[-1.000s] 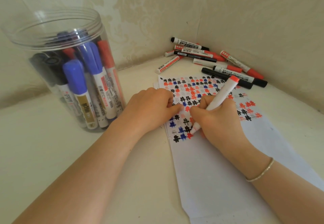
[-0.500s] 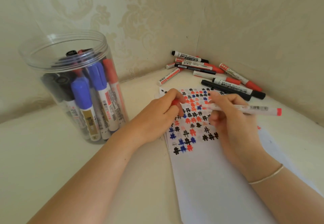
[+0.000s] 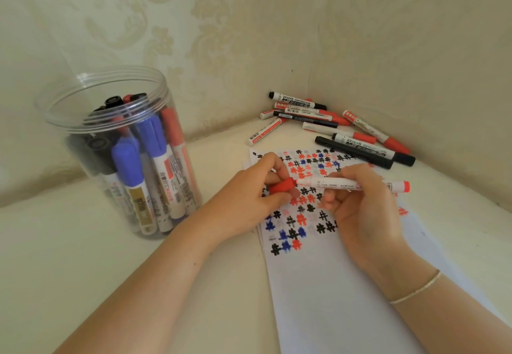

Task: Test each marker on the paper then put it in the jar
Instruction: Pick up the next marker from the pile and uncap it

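Gripping white red-ended marker [image 3: 346, 184]: right hand [image 3: 365, 209]; left hand [image 3: 249, 201] pinching red cap [image 3: 282, 186].

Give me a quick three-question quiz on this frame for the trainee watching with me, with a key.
1. True or false: the red cap is fully seated on the marker.
2. Which hand holds the cap? A) left hand B) right hand C) neither
3. Fill in: the clear jar stands to the ____ of the paper.

Key:
1. False: the cap sits at the marker's tip end, not pushed home.
2. A: the left hand pinches the cap; the right hand grips the marker.
3. left
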